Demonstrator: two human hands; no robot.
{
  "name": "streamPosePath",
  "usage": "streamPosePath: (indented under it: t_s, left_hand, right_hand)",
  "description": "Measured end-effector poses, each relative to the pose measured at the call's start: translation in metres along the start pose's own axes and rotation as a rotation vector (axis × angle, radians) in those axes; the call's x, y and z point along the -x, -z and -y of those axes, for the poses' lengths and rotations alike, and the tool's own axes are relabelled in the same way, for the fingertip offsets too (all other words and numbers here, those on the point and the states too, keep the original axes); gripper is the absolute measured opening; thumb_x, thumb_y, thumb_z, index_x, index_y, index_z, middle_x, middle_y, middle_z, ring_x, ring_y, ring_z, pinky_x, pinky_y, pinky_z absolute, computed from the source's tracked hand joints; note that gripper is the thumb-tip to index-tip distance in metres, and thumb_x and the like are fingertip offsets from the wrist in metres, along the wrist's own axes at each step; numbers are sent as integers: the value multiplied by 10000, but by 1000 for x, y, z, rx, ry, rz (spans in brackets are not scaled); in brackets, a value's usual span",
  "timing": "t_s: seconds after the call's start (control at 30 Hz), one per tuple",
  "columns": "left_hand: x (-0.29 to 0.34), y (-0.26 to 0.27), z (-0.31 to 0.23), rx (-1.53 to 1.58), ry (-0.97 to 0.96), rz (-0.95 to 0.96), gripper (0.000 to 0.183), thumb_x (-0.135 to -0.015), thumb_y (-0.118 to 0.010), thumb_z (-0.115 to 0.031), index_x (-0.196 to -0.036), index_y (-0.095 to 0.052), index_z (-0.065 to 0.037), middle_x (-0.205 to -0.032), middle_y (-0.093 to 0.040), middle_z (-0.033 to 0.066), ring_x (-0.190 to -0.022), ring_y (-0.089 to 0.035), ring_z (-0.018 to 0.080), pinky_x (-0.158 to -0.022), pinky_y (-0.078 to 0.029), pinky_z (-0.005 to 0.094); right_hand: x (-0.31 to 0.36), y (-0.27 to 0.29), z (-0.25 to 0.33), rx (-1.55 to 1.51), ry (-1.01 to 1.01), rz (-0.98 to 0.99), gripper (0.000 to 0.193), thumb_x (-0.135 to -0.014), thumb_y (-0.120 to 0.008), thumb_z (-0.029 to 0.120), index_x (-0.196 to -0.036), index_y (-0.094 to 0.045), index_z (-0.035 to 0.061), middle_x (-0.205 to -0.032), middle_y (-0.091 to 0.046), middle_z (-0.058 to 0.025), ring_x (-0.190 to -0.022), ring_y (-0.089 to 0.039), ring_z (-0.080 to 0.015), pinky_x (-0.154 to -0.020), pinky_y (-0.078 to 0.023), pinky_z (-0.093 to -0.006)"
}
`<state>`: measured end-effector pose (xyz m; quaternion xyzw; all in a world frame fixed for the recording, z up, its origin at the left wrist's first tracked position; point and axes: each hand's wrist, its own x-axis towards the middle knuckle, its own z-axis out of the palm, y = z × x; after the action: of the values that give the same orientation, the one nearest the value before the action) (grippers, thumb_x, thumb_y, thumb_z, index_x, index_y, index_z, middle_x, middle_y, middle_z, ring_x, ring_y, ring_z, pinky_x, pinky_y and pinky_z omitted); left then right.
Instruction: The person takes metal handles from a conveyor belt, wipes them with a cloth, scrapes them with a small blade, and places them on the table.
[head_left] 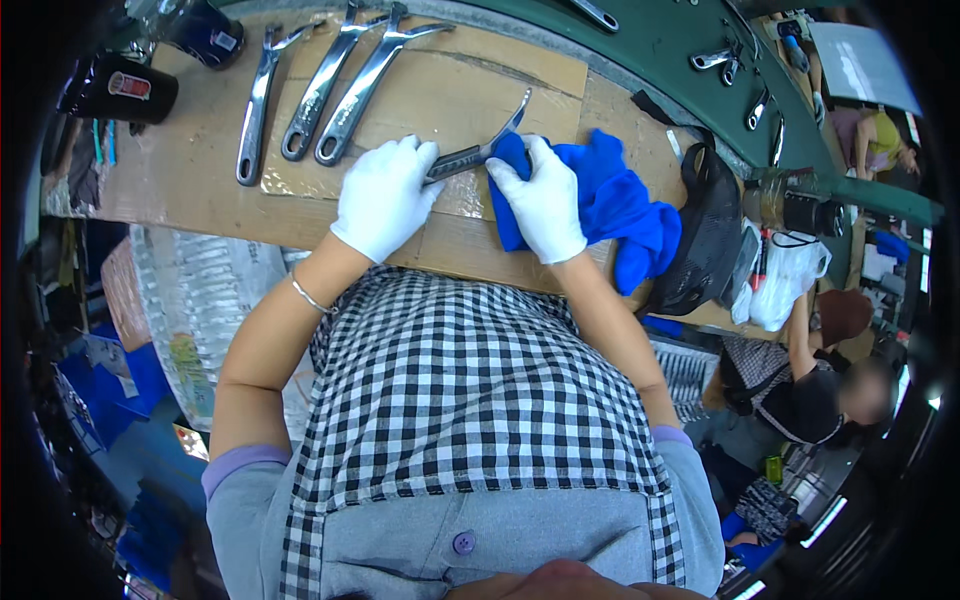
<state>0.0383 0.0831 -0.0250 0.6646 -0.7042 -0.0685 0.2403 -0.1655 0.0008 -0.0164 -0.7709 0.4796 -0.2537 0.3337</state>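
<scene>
A steel wrench (458,164), which looks like an adjustable-wrench body, is held over the bench between my white-gloved hands. My left hand (385,198) is closed round its handle end. My right hand (545,205) pinches a fold of blue cloth (610,195) against the wrench near its head, and the curved jaw sticks up past the fingers. The rest of the cloth lies bunched on the bench to the right. Beyond my left hand lie several similar wrenches, among them a shiny wrench (345,110) and a leftmost wrench (257,115), heads pointing away.
Cardboard (490,100) covers part of the bench. Dark containers (125,88) stand at the far left. A black bag (695,235) and a white plastic bag (790,285) are on the right. More wrenches (712,60) lie on a green surface beyond. Another person (800,390) works at right.
</scene>
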Motion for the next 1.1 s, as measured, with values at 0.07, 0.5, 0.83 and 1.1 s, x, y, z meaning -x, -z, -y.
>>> streamPosePath:
  t_s: [0.07,0.5,0.83,1.1]
  left_hand:
    - [2,3,-3,-26,-15,44,283,-788,-767,-207,-954,-577,-80,-860,-590,92,-841,-620,281,-737,-514,411]
    - [16,-2,-6,-107,-61,39,255,-812,-740,-219,-980,-591,-98,-888,-589,76,-838,-608,273,-743,-494,400]
    - [-2,8,-13,524,450,330,168,-916,-668,-198,-946,-583,-56,-725,-595,76,-662,-627,228,-614,-504,334]
    - [-9,5,-30,1280,741,518,258,-954,-627,-272,-944,-591,-17,-722,-543,-15,-570,-521,90,-508,-427,246]
  right_hand:
    - [4,0,3,109,90,-3,215,-861,-727,242,-977,-671,69,-917,-681,-152,-818,-665,-376,-722,-536,-441]
    - [14,13,35,677,493,119,390,-757,-737,132,-1139,-663,160,-837,-629,-60,-739,-654,-257,-647,-544,-405]
    - [-21,58,7,204,144,-382,299,-898,-723,203,-1135,-703,21,-1051,-715,-180,-933,-704,-347,-825,-554,-394]
    - [-22,-15,22,93,294,-241,238,-862,-736,197,-1064,-711,73,-939,-698,-115,-870,-686,-314,-764,-548,-381]
